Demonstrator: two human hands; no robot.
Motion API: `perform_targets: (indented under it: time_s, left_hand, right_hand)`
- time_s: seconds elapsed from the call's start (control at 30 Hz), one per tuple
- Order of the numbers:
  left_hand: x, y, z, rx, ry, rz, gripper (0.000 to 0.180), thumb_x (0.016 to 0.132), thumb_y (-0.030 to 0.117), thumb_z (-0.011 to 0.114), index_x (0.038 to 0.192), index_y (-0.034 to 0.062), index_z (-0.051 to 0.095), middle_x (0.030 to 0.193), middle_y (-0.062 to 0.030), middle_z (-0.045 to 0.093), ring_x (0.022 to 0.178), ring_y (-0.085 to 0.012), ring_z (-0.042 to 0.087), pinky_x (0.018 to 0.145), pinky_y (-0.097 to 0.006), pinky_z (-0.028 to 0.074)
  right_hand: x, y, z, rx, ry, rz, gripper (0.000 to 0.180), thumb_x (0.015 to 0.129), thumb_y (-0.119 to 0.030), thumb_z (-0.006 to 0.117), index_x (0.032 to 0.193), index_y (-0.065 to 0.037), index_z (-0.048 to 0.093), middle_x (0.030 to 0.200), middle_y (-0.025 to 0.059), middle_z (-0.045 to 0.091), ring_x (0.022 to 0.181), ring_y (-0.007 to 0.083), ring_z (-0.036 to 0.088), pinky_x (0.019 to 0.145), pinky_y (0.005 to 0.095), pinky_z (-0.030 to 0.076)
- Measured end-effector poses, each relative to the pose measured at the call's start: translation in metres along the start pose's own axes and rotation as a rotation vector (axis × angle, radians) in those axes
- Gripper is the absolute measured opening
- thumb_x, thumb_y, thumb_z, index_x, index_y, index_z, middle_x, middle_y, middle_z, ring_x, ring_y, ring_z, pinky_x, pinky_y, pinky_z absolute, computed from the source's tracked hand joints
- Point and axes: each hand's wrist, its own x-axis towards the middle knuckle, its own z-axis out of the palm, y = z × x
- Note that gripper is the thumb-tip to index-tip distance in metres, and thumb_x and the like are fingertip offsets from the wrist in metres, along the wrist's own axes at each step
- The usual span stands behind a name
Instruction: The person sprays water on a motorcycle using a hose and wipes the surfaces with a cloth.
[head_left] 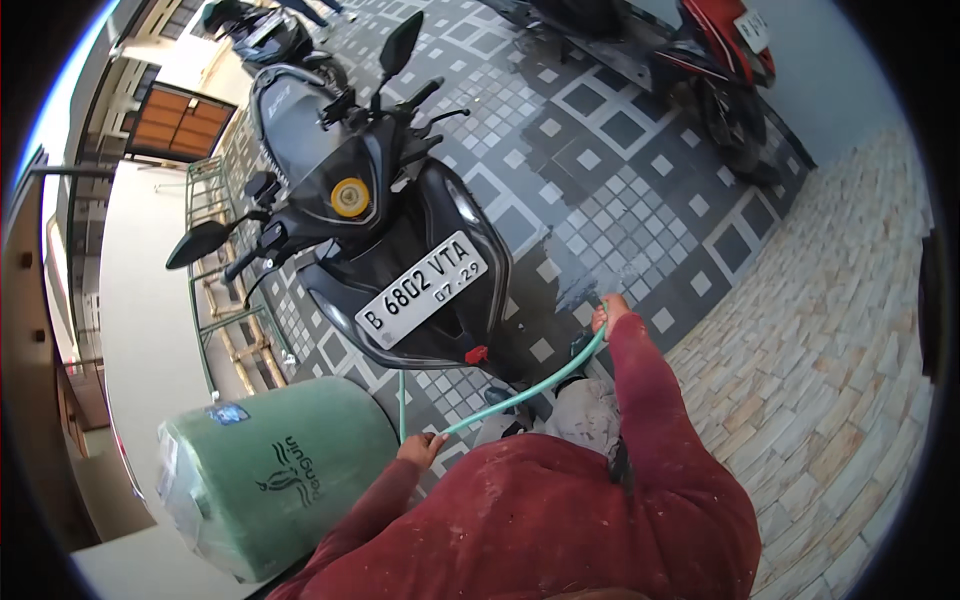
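Maroon cloth of the wearer's top spans the lower middle of the frame. Left of centre, the left hand, and right of centre, the right hand, have fingers curled closed around a pale green hose, which bows between them, below the dark scooter.

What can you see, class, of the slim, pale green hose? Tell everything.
The slim, pale green hose looks like smooth, flexible plastic or rubber. It curves gently, unkinked, from the right grip down to the left grip; both close around it. The span crosses in front of the large, black scooter. A similar green length beside the left grip may continue it. Whether water flows is unclear.
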Motion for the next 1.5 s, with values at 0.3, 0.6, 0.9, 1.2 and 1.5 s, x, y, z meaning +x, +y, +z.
perform_targets:
  time_s: [0.3, 0.6, 0.9, 1.2, 1.5]
  left_hand:
    - [-0.019, -0.011, 0.009, -0.124, 0.084, 0.048, 0.071, 0.092, 0.070, 0.043, 0.095, 0.0043, 0.072, 0.080, -0.0220, 0.068, 0.083, -0.0421, 0.066, 0.077, -0.050, 0.050]
    - [-0.011, -0.075, 0.017, -0.125, -0.040, 0.055, 0.077, 0.092, 0.071, 0.039, 0.113, 0.0045, 0.070, 0.106, -0.0259, 0.068, 0.102, -0.0450, 0.063, 0.089, -0.050, 0.048]
    - [0.008, -0.140, 0.014, -0.324, 0.155, 0.097, 0.077, 0.094, 0.069, 0.038, 0.108, 0.0007, 0.070, 0.105, -0.0280, 0.068, 0.105, -0.0459, 0.061, 0.092, -0.049, 0.046]
    - [0.044, -0.173, 0.023, -0.383, 0.079, 0.200, 0.061, 0.094, 0.059, 0.052, 0.081, 0.0008, 0.065, 0.064, -0.0104, 0.060, 0.060, -0.0269, 0.057, 0.060, -0.040, 0.044]
    - [0.114, -0.203, 0.087, -0.103, -0.251, 0.378, 0.056, 0.092, 0.057, 0.057, 0.106, 0.0026, 0.060, 0.083, -0.0123, 0.062, 0.073, -0.0250, 0.058, 0.066, -0.039, 0.046]
  right_hand:
    - [-0.013, 0.024, 0.020, -0.453, 0.233, -0.127, 0.022, 0.084, -0.033, 0.049, 0.076, -0.015, 0.037, 0.053, -0.0032, 0.029, 0.040, 0.0111, 0.027, 0.038, 0.0291, 0.022]
    - [-0.031, 0.069, 0.036, -0.222, 0.324, -0.364, 0.018, 0.084, -0.026, 0.040, 0.074, -0.012, 0.038, 0.054, -0.0008, 0.029, 0.040, 0.0131, 0.031, 0.040, 0.0314, 0.025]
    - [-0.056, 0.118, 0.044, 0.002, 0.214, -0.364, 0.019, 0.084, -0.028, 0.036, 0.071, -0.013, 0.037, 0.052, 0.0002, 0.032, 0.039, 0.0140, 0.029, 0.041, 0.0313, 0.026]
    - [-0.082, 0.158, 0.028, 0.355, 0.166, -0.405, 0.022, 0.088, -0.030, 0.041, 0.073, -0.015, 0.037, 0.055, -0.0033, 0.030, 0.040, 0.0107, 0.030, 0.040, 0.0283, 0.025]
    - [-0.090, 0.156, 0.039, 0.544, 0.196, -0.604, 0.020, 0.090, -0.023, 0.036, 0.075, -0.011, 0.041, 0.055, 0.0010, 0.035, 0.043, 0.0142, 0.035, 0.044, 0.0317, 0.030]
